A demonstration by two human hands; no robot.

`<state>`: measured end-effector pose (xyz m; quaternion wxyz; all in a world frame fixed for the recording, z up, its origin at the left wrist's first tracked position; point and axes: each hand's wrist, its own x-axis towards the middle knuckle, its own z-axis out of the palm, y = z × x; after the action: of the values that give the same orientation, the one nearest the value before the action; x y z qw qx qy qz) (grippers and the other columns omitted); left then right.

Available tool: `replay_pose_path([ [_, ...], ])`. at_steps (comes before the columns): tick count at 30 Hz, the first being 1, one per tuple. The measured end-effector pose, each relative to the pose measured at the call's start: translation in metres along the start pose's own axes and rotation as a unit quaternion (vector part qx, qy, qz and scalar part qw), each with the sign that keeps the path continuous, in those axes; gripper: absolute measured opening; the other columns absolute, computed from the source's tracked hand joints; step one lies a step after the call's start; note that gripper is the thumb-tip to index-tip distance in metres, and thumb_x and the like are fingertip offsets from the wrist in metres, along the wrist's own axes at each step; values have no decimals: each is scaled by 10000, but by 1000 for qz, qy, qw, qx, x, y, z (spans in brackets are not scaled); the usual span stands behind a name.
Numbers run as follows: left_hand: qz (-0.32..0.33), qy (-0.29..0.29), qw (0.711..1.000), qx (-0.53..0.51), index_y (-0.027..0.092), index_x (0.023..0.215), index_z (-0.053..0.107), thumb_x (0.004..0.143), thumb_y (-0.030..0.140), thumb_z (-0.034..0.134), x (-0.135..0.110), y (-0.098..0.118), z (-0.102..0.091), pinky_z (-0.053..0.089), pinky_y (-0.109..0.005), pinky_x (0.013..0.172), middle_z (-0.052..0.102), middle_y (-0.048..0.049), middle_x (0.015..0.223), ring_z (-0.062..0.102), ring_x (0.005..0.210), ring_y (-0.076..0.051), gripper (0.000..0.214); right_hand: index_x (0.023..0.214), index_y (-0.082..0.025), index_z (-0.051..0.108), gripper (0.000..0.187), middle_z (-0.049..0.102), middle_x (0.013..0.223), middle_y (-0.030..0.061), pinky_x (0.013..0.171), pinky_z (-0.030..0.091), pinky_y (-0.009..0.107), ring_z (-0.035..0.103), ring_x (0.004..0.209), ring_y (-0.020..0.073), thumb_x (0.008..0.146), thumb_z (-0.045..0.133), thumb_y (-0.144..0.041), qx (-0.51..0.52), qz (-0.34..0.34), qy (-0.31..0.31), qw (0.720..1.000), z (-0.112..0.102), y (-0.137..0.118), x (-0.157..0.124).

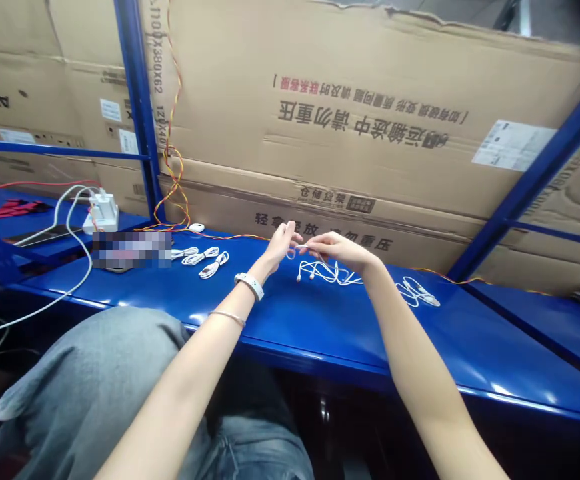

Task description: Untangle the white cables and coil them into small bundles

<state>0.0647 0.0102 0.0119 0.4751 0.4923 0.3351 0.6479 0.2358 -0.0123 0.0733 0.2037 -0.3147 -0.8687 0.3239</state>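
Note:
Over the blue metal shelf (280, 320), both hands meet at a white cable (291, 253). My left hand (281, 247) is closed round a small loop of it, thumb upward. From the right, my right hand (337, 248) pinches the same cable between thumb and fingertips. Just below and behind the right hand lie loose white cables (320, 272) with small plugs, partly hidden by the right forearm. To the left rest several coiled white cables (214, 265). Farther right is another loose white cable (417, 292).
A white power adapter (101, 213) with leads plugged in stands at the left, near a blurred-out flat device (131, 251). Cardboard boxes (370, 53) form the back. Blue posts (137, 87) rise at both sides. A red-yellow twisted wire (175, 160) hangs down the back.

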Motion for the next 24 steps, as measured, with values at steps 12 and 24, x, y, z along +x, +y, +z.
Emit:
replay_pose_path([
  [12, -13, -204, 979, -23, 158, 780, 532, 789, 382, 714, -21, 3, 11, 289, -179, 427, 411, 71, 539, 369, 420, -37, 289, 825, -181, 538, 479, 584, 651, 16, 492, 368, 237, 464, 518, 99, 699, 653, -627, 88, 16, 267, 959, 6, 13, 15],
  [24, -26, 50, 965, -256, 199, 922, 487, 916, 336, 559, -7, 7, -2, 525, -306, 792, 643, -16, 844, 672, 799, -136, 154, 833, -138, 667, 316, 689, 773, 65, 615, 443, 256, 582, 665, 146, 786, 578, -437, -79, 46, 89, 992, -20, 45, 4],
])
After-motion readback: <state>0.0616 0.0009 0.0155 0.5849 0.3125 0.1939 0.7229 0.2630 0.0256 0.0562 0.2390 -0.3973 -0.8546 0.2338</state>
